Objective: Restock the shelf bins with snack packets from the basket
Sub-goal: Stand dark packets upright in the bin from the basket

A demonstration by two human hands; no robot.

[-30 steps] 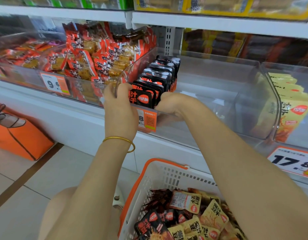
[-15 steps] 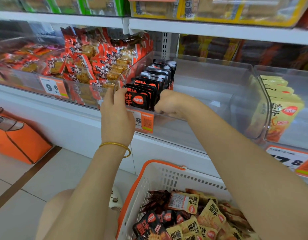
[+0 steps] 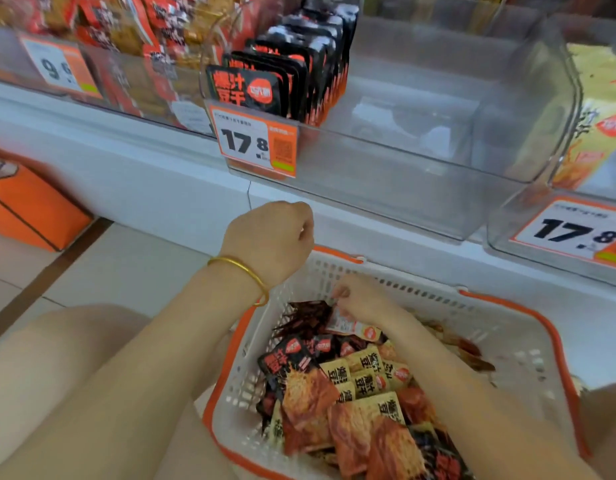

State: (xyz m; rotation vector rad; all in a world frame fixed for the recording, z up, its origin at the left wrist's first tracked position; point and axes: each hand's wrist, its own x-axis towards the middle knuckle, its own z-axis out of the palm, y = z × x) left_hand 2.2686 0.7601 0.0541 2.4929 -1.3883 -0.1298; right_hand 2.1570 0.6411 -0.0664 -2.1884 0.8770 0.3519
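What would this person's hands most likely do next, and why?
Most likely lift the pale packet up out of the basket towards the shelf. The right hand pinches the packet's top edge, the left hand is curled above the rim holding nothing, and the clear bin above has bare room beside its row of black packets.

Clear glossy plastic bin [image 3: 420, 174], perforated plastic basket [image 3: 420, 293], shiny packets [image 3: 367, 372].
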